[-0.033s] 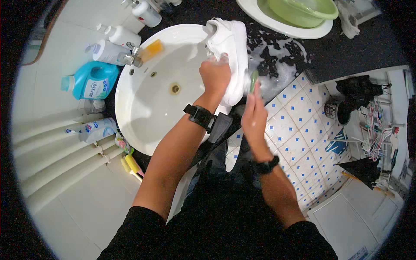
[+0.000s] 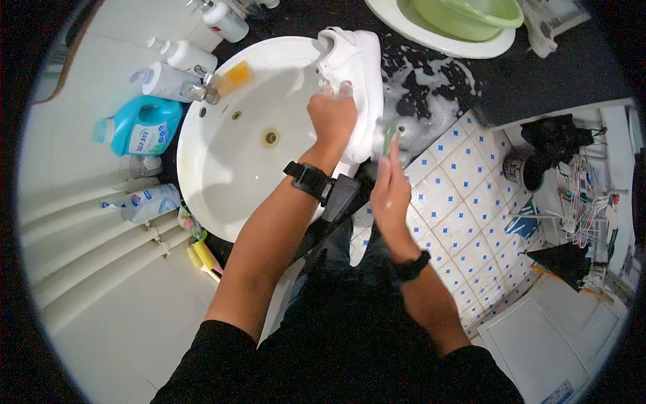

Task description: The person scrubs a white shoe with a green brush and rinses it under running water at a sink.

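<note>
My left hand (image 2: 333,116) is closed on a white shoe (image 2: 364,84). The shoe lies on its side over the right rim of the white washbasin (image 2: 202,185), its sole facing right. Beside that sole, my right hand (image 2: 391,192) grips a green-handled brush (image 2: 389,140), blurred by motion. Whether the bristles touch the sole cannot be made out. White suds (image 2: 431,124) spread over the dark countertop (image 2: 558,77) right of the shoe.
A green basin (image 2: 464,20) sits in a white oval one (image 2: 437,47) at the back. Left of the washbasin stand a blue detergent bottle (image 2: 145,128), pump bottles (image 2: 165,82) and a faucet (image 2: 208,93). Clothes hangers (image 2: 582,202) hang at the right above the tiled floor (image 2: 457,202).
My right hand and the brush have shifted slightly toward me along the sole. My left hand stays on the shoe.
</note>
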A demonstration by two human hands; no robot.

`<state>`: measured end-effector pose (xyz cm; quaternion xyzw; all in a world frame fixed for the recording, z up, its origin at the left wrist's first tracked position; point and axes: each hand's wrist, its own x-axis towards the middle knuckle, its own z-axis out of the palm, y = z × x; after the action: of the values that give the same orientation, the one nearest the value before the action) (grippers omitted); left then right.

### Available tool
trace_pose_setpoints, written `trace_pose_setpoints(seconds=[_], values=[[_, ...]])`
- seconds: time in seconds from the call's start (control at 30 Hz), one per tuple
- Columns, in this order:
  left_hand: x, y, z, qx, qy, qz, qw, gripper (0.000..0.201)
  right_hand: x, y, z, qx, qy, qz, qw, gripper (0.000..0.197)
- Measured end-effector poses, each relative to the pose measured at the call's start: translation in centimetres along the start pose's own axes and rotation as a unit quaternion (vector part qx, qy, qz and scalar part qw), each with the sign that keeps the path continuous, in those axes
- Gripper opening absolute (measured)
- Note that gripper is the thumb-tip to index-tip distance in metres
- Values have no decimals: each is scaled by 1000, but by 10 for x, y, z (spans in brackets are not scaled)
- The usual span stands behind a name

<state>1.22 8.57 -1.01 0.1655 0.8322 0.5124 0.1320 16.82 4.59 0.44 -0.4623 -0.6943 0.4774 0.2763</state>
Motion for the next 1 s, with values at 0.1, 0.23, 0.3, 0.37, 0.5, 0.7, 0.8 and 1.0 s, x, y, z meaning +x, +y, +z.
trace_pose_setpoints(seconds=[0.1,0.23,0.3,0.37,0.5,0.7,0.8,1.0], values=[[1,-2,2,9,8,7,1000,35,-18,7,2,-10,-8,-6,1000,44],[-1,3,5,-4,3,13,1000,33,24,-17,-3,-61,-25,41,997,46],[-4,9,4,1,-7,4,1000,33,18,-8,-1,-75,-3,21,997,47],[0,5,3,13,-2,-12,1000,33,-15,13,10,-49,34,-33,998,47],[-5,1,4,2,18,-2,1000,35,-26,9,4,-26,64,-66,995,47],[-6,4,8,31,-6,0,999,39,22,-17,-1,-52,51,-40,997,48],[2,0,10,30,19,-1,999,38,-1,-11,4,-22,40,-40,998,50],[-5,4,10,22,12,10,1000,35,-6,0,12,-34,38,-50,997,50]])
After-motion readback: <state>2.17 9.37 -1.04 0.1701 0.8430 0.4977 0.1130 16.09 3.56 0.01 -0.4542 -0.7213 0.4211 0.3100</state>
